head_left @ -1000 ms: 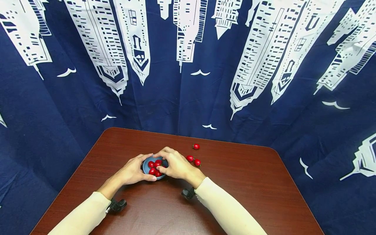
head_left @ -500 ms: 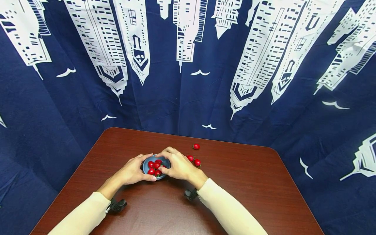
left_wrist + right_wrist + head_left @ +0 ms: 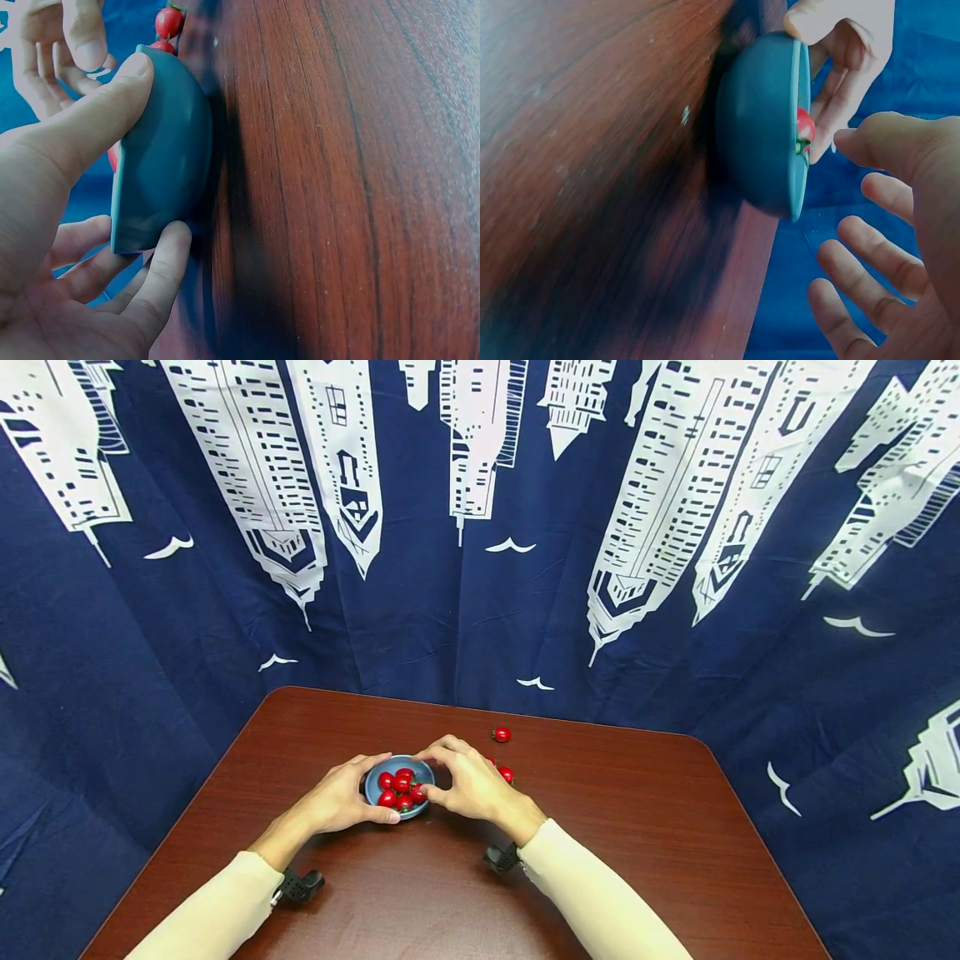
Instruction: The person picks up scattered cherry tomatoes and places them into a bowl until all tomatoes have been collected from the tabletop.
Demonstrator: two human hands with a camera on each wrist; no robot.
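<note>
Blue first: saw cloth [image 3: 480, 635] behind table [image 3: 600, 843]. Saw left hand [image 3: 347, 796] clasped on bowl [image 3: 166, 157]; saw right hand [image 3: 468, 781] close by with fingers [image 3: 883, 253] relaxed, spread, grasping nothing. Found bowl upright on table, between hands. Judged stiff, fairly light, smooth; best held by outer walls. Saw tomatoes [image 3: 402, 783] inside, loose tomatoes [image 3: 502, 735] beyond right hand, some half hidden. Judged light, slippery, quick to roll; best pinched round middle.

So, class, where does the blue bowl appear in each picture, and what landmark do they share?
Head: blue bowl, left of and below centre.
Left wrist: blue bowl, left of centre, opening facing left.
Right wrist: blue bowl, slightly above and right of centre.
Shared landmark: the left hand gripping it.
</note>
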